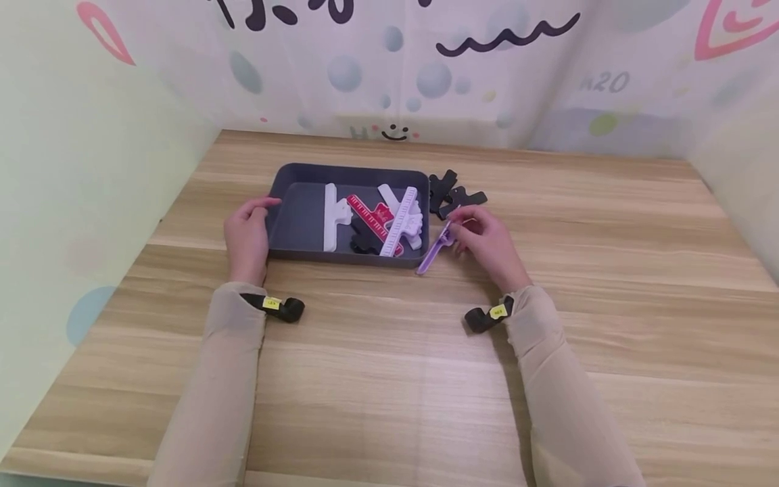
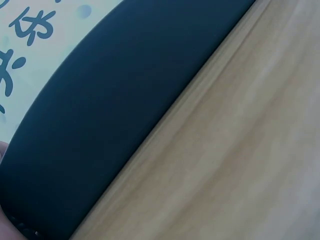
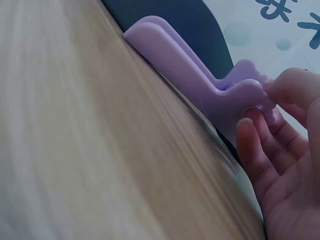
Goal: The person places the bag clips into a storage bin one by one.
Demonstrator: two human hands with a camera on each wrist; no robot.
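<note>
My left hand (image 1: 246, 237) grips the left end of a dark grey tray (image 1: 292, 257), its fingertips lying over the rim. In the left wrist view, the tray's front wall (image 2: 120, 100) fills much of the picture. My right hand (image 1: 487, 243) pinches a light purple bag clip (image 1: 433, 253) by its handle, just outside the tray's right front corner. The right wrist view shows the clip's long double bar (image 3: 175, 60) pointing away from the fingers. Inside the tray lie a white clip (image 1: 331, 216), a red clip (image 1: 371, 216), a pale lilac clip (image 1: 399, 223) and a black clip (image 1: 363, 238).
Beyond my right hand, black clips (image 1: 464, 199) lie on the wooden table (image 1: 377, 379), close to the tray's right wall. A printed curtain (image 1: 389, 81) hangs behind the table's back edge. A pale wall (image 1: 91, 169) stands at the left.
</note>
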